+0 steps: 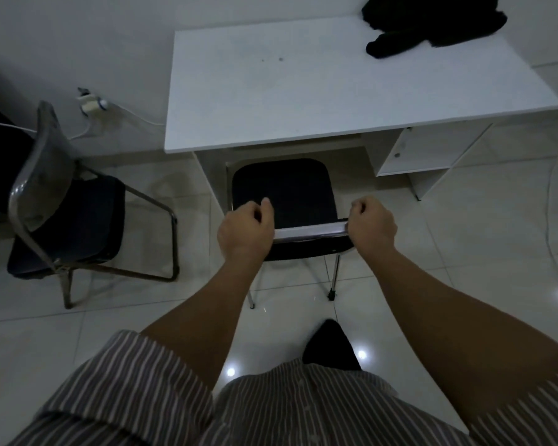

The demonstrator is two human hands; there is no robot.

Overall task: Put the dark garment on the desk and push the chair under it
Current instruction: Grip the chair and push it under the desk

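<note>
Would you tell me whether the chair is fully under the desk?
Partly in: the chair has its seat front beneath the desk edge, its rear outside.

No text, label, brand, number or sign can be read anywhere in the head view
</note>
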